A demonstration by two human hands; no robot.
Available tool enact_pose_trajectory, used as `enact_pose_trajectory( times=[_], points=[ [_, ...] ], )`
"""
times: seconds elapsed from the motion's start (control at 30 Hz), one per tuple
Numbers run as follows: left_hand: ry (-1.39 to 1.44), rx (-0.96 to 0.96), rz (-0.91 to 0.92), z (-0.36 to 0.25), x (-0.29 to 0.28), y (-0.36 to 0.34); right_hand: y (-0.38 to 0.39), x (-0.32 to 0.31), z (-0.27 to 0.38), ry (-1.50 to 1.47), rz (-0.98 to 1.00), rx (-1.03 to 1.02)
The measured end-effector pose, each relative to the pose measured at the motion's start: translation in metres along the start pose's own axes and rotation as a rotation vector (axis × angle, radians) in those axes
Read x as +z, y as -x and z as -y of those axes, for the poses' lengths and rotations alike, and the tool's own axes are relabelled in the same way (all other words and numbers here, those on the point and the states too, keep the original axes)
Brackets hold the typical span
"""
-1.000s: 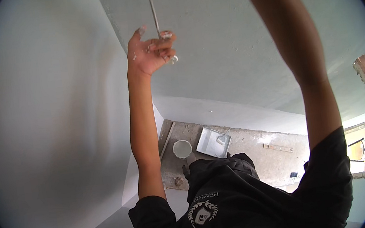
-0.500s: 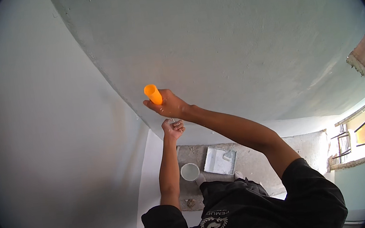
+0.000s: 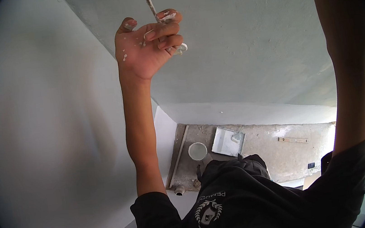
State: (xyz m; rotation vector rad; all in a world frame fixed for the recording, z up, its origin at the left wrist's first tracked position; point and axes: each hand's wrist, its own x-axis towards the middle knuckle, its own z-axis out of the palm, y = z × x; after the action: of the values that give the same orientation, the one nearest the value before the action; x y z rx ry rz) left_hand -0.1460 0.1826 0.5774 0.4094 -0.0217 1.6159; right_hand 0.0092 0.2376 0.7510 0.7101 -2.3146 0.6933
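Note:
My left hand (image 3: 151, 47) is raised by the corner of the walls, palm showing and flecked with white paint. Its fingers curl around a thin, paint-smeared metal rod (image 3: 148, 0), while the thumb stands apart. The rod runs up past the top edge, so its far end is out of sight. A small white bent end (image 3: 183, 48) pokes out beside the lower fingers. My right arm (image 3: 349, 57) stretches up along the right side. Its hand lies beyond the picture, and what it holds is hidden.
Below on the concrete floor (image 3: 269, 149) stand a round bucket (image 3: 197, 151) of pale liquid and a white paint tray (image 3: 228, 141). A pale bar with holes (image 3: 293, 139) and a small dark rectangle (image 3: 311, 165) lie farther right. Grey-green walls (image 3: 246, 38) meet at the left.
Both arms have risen and moved apart. The right hand, which gripped an orange handle near the left hand, has left the view. My left hand is now higher, and the rod shows plainly.

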Motion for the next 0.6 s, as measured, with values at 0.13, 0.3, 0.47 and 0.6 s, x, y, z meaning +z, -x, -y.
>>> enact_pose_trajectory(
  times=[0.13, 0.3, 0.47, 0.6],
  points=[
    [0.046, 0.032, -0.124, 0.002, -0.056, 0.011, -0.03, 0.012, -0.033, -0.033, -0.062, 0.056],
    [0.156, 0.01, -0.635, 0.06, -0.227, 0.036, 0.055, 0.12, -0.123, -0.233, -0.1, 0.387],
    [-0.036, 0.072, -0.759, 0.114, -0.335, 0.038, 0.173, 0.192, -0.153, -0.337, -0.034, 0.55],
    [0.119, 0.001, -0.788, 0.108, -0.319, 0.038, 0.166, 0.155, -0.155, -0.343, -0.111, 0.659]
  ],
)
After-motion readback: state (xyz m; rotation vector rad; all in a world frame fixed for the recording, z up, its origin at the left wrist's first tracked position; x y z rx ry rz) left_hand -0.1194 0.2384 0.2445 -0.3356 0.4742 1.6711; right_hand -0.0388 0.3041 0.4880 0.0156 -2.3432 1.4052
